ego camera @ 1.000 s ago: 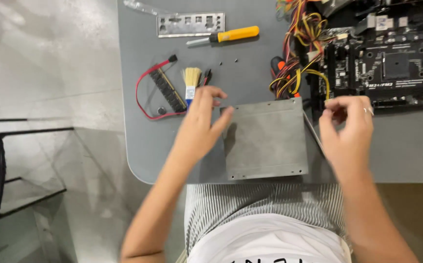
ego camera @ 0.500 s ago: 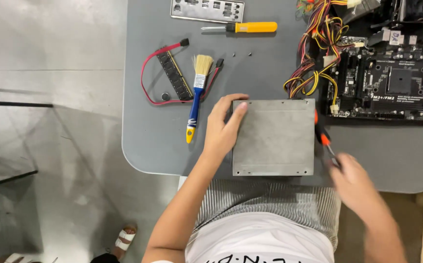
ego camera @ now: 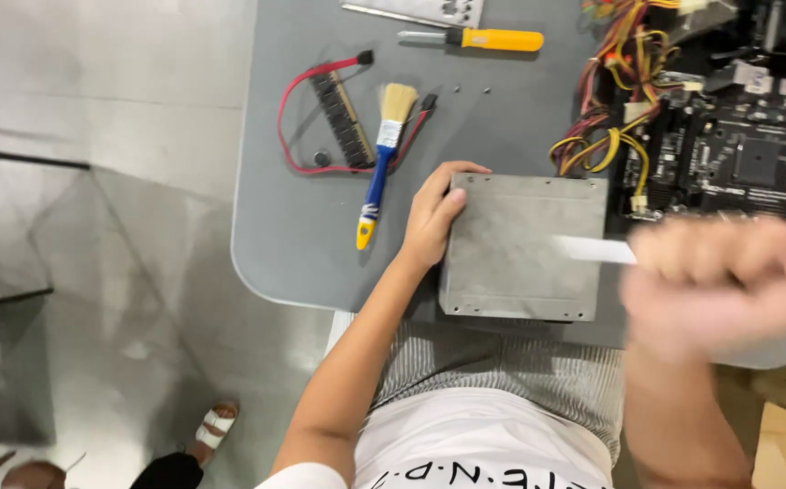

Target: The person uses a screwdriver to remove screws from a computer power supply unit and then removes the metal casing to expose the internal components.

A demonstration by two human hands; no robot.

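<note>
Grey worktop (ego camera: 302,254) is pretty cluttered: a blue-handled paintbrush (ego camera: 379,163) lying across a red cable (ego camera: 307,86), a memory stick (ego camera: 340,118) next to it, yellow-handled screwdriver (ego camera: 479,38) up top, motherboard (ego camera: 737,154) and a wire bundle (ego camera: 614,100) on the right.

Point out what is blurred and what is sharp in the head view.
Head view: the right hand is smeared by motion blur, with a pale streak beside it that cannot be identified; the left hand on the grey metal box, the brush and yellow-handled screwdriver stay sharp; lighting is even.
</note>
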